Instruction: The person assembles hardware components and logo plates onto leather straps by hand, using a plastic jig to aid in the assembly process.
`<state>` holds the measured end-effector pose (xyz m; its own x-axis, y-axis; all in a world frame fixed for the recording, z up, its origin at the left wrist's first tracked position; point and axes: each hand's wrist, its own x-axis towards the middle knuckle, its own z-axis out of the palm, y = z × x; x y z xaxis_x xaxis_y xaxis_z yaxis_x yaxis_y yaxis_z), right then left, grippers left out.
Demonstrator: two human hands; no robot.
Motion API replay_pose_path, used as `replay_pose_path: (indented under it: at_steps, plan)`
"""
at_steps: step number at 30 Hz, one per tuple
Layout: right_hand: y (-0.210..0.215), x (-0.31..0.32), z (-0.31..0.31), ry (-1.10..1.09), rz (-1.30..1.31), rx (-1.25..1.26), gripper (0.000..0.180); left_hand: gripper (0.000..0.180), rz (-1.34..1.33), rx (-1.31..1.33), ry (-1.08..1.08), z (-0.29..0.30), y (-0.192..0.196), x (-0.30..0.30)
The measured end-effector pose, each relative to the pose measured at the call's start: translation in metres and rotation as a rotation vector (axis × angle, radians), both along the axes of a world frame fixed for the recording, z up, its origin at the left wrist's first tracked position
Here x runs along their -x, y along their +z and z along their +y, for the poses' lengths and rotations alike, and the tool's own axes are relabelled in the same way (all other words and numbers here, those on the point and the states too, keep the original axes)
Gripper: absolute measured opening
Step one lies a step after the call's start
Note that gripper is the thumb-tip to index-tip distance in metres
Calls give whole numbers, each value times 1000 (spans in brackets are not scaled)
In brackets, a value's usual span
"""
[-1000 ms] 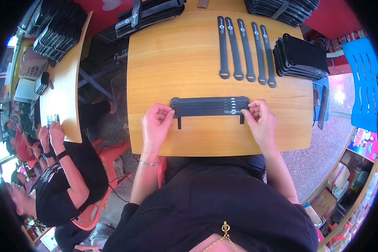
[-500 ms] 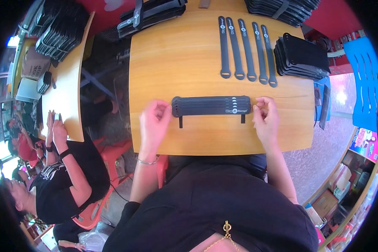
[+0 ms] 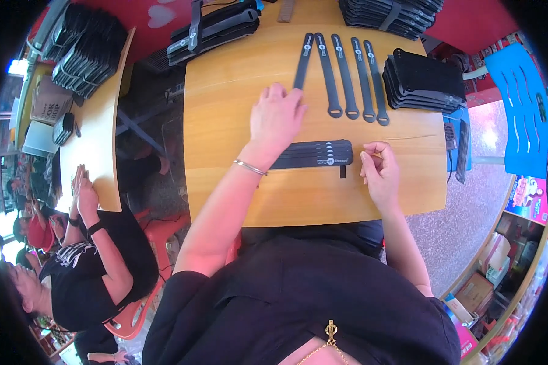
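Observation:
My left hand (image 3: 278,118) reaches across the table, its fingers closed on the lower end of the leftmost dark grey strap (image 3: 304,59). That end is hidden under the hand, and the strap slants away from its neighbours. Four more straps (image 3: 329,76) lie side by side to its right, each with a slotted lower end. Nearer me lies a flat layered bundle of folded dark straps (image 3: 313,155), partly covered by my left wrist; a short black tab sticks out below its right end. Beside that end, my right hand (image 3: 380,173) rests with fingers loosely bent and nothing visible in them.
A stack of black folded pieces (image 3: 425,79) stands at the table's right, with banded bundles (image 3: 389,15) behind. Another bundle (image 3: 216,30) lies at the far left corner. A blue slotted chair back (image 3: 517,109) stands right. A co-worker (image 3: 100,267) sits left at another table (image 3: 97,134).
My left hand has gone from the bundle's left end up to the leftmost strap, taken its lower end and swung it left. My right hand stays near the bundle. The view has shifted slightly.

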<state>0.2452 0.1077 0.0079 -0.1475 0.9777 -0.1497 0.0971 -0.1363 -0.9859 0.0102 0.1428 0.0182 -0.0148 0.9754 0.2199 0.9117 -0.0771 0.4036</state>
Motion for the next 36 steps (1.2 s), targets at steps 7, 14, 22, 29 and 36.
replay_pose_path:
  at_steps: [7, 14, 22, 29, 36]
  plan:
    - [-4, -2, 0, 4, 25, 5, 14, 31, -108, 11, 218, -41, -12, 64]
    - [3, 7, 0, 42, 49, -56, 31, 16, -331, -115, 172, -82, 16, 57]
    - [45, 26, 3, 65, 274, -65, 51, 18, -553, 49, -49, -119, 41, 33]
    - [25, -9, -7, 308, 99, 54, 23, 17, -1031, 195, 61, -146, 17, 38]
    - [22, -5, -14, 309, -78, -30, 18, 15, -1226, 361, 321, -155, 8, 53]
